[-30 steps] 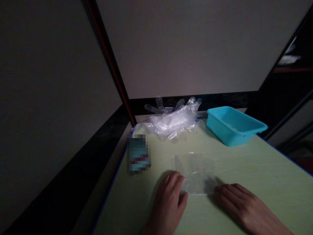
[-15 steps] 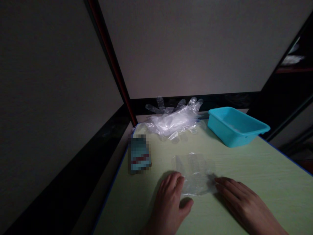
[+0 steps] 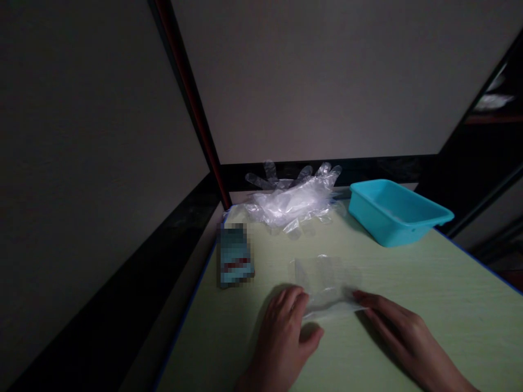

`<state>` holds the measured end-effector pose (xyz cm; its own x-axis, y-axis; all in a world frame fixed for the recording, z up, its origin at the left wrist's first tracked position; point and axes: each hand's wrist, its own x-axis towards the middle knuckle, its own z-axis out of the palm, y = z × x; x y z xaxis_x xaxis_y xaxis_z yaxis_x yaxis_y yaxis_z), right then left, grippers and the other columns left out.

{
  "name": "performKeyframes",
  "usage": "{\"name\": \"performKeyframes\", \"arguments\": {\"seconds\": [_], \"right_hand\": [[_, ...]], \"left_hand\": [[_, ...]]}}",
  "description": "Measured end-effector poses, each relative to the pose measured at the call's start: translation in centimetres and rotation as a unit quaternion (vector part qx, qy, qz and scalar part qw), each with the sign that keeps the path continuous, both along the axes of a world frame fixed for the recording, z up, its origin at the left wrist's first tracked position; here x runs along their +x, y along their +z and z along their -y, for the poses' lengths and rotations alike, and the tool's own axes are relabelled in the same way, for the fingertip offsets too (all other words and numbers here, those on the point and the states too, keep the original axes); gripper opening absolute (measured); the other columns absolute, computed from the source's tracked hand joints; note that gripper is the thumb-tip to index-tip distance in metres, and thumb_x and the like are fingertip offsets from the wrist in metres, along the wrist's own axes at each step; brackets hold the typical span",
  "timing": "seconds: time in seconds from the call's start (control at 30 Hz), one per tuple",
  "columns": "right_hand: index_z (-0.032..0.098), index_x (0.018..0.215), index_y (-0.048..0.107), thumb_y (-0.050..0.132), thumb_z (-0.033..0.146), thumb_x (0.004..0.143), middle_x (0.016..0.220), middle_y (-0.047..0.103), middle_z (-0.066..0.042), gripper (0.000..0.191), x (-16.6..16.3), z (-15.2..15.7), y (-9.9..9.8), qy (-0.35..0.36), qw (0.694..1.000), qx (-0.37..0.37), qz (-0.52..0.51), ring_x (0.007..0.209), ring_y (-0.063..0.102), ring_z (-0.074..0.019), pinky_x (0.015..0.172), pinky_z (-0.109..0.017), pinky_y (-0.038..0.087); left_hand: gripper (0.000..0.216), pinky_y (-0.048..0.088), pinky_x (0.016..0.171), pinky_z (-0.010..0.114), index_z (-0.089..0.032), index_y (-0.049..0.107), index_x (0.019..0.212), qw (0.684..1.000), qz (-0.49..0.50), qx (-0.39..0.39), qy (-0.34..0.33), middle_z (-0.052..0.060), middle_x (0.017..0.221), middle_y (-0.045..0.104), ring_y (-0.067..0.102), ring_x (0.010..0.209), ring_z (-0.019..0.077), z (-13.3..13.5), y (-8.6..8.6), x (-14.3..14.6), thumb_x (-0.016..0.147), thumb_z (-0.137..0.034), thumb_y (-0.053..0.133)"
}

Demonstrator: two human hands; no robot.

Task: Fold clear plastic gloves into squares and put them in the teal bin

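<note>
Turquoise basin (image 3: 384, 228) at far right of blue-edged bench (image 3: 429, 277). Pixelated item (image 3: 236, 253) by left edge, can't ID. Pale wall panel (image 3: 318, 81) behind; whitish stuff (image 3: 493, 102), blurry, on dark shelf (image 3: 494, 118) at right.

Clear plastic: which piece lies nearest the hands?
The flat piece between left hand and right hand; the crumpled glove pile lies farther back.

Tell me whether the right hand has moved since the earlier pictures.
Yes: the right hand has shifted slightly up and left in the picture, judged against the blue basin.
</note>
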<state>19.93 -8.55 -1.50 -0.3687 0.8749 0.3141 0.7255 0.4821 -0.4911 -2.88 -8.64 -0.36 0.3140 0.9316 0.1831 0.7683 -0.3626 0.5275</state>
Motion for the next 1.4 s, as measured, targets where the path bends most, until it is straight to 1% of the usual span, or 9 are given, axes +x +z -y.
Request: {"name": "performKeyframes", "arguments": {"seconds": [0.13,0.43,0.67,0.8,0.9,1.03,1.13,1.23,1.4], "right_hand": [[0.019,0.104,0.054,0.038,0.028,0.087,0.103,0.063,-0.007,0.025,-0.4,-0.1,0.6,-0.010,1.000,-0.010,-0.021,0.089,0.061,-0.0174,0.075,-0.027,0.052],[0.021,0.106,0.049,0.033,0.026,0.089,0.102,0.061,-0.007,0.024,-0.4,-0.2,1.1,-0.002,0.997,-0.057,-0.043,0.088,0.060,-0.0172,0.076,-0.028,0.048],[0.022,0.092,0.045,0.029,0.030,0.090,0.073,0.059,-0.002,0.017,-0.7,-0.1,1.0,-0.034,0.991,-0.099,-0.088,0.064,0.058,-0.0155,0.057,-0.024,0.045],[0.023,0.087,0.043,0.031,0.033,0.089,0.063,0.053,0.002,0.016,-1.1,0.2,1.1,-0.050,0.984,-0.106,-0.134,0.054,0.052,-0.0137,0.052,-0.023,0.041],[0.023,0.082,0.042,0.030,0.037,0.088,0.056,0.053,0.003,0.019,-1.5,0.5,1.7,-0.060,0.970,-0.150,-0.183,0.051,0.050,-0.0135,0.050,-0.022,0.040],[0.022,0.079,0.042,0.030,0.044,0.087,0.047,0.052,0.003,0.026,-1.9,0.6,3.0,-0.067,0.934,-0.241,-0.254,0.046,0.048,-0.0136,0.045,-0.022,0.037],[0.022,0.076,0.043,0.036,0.051,0.082,0.048,0.047,0.004,0.031,-2.0,0.4,3.6,-0.078,0.908,-0.275,-0.308,0.042,0.045,-0.0118,0.041,-0.022,0.035],[0.021,0.074,0.043,0.042,0.054,0.078,0.051,0.043,0.004,0.033,-2.0,-0.3,3.4,-0.083,0.885,-0.299,-0.346,0.042,0.042,-0.0098,0.038,-0.020,0.031],[0.019,0.071,0.042,0.044,0.052,0.079,0.050,0.041,0.006,0.034,-1.6,-1.4,1.3,-0.081,0.869,-0.325,-0.365,0.042,0.040,-0.0078,0.038,-0.019,0.028]], "left_hand": [[0.035,0.040,0.089,0.041,-0.016,0.055,0.100,1.000,-0.004,0.004,0.008,0.006,0.107,0.055,0.047,0.100,0.0238,0.0,0.1,0.1,0.065,-0.016,0.061],[0.035,0.044,0.084,0.035,-0.018,0.062,0.088,0.998,0.060,0.034,0.011,0.004,0.097,0.062,0.054,0.091,0.0177,-0.5,0.4,-0.1,0.068,0.003,0.042],[0.025,0.042,0.087,0.034,-0.017,0.060,0.085,0.984,0.170,0.036,0.042,0.006,0.098,0.062,0.054,0.097,0.0180,-0.4,-0.7,-0.2,0.074,-0.005,0.041],[0.018,0.045,0.076,0.029,-0.018,0.057,0.087,0.973,0.217,-0.020,0.076,0.005,0.088,0.063,0.058,0.084,0.0171,0.1,-0.3,0.0,0.082,-0.018,0.039],[0.018,0.045,0.067,0.026,-0.017,0.055,0.079,0.964,0.241,-0.049,0.098,0.003,0.075,0.061,0.058,0.073,0.0160,0.3,0.3,0.1,0.084,-0.025,0.039],[0.025,0.044,0.054,0.021,-0.017,0.047,0.068,0.938,0.321,-0.109,0.065,-0.001,0.062,0.052,0.056,0.057,0.0122,0.5,1.1,0.4,0.086,-0.031,0.035],[0.027,0.040,0.045,0.018,-0.018,0.041,0.067,0.919,0.359,-0.154,0.042,-0.004,0.058,0.043,0.051,0.046,0.0089,0.3,2.0,0.4,0.086,-0.035,0.034],[0.025,0.035,0.045,0.017,-0.019,0.038,0.065,0.938,0.312,-0.140,0.050,-0.006,0.056,0.038,0.046,0.048,0.0085,-0.6,2.7,0.3,0.085,-0.033,0.034],[0.023,0.030,0.050,0.018,-0.018,0.036,0.059,0.982,0.163,-0.097,0.026,-0.005,0.054,0.039,0.042,0.054,0.0095,-3.3,2.5,0.2,0.082,-0.021,0.035]]}}
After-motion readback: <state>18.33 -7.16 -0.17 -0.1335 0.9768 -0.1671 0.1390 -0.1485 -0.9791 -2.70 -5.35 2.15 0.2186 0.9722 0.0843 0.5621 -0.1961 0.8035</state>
